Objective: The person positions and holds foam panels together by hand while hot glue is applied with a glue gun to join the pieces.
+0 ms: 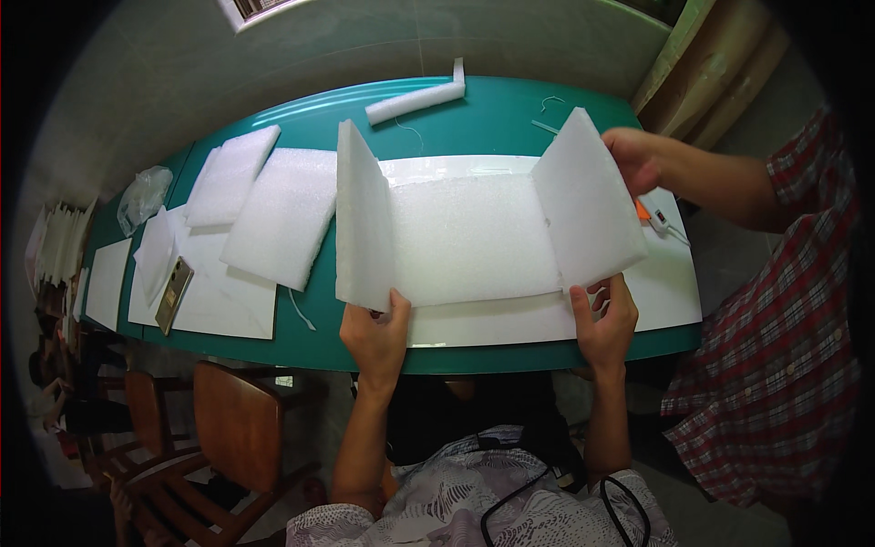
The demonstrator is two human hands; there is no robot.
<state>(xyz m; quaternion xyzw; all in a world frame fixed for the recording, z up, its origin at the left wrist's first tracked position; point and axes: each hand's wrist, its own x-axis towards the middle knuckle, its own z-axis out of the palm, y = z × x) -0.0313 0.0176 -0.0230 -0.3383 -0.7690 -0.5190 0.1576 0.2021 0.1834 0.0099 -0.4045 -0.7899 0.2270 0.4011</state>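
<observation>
While your left hand (376, 333) pinches the lower corner of the raised left flap, your right hand (605, 319) grips the bottom edge of the raised right flap, so both are clamped on the same big white foam sheet (474, 239) at centre frame. Hands well apart, one at each end. Sheet's mid section lies flat on a white board (510, 321) on the green table (497, 114); both flaps stand up, tilted a bit outward.

Upper right: another person's hand (635, 157), sleeve in red plaid, holds the top of the right flap. Just beside it, w/ a cord, a small white and orange tool (658, 219) lies on the board.

Left of centre: two more foam sheets (283, 214), one overlapping the other's edge, resting partly on white sheets further left. A flat brownish strip (173, 294) lies on those sheets at left. Crumpled clear plastic bag (143, 195) near the table's far left end. Top centre: a rolled foam piece (415, 100) lying on the table. Lower left: wooden chairs (235, 419) below the table edge.
</observation>
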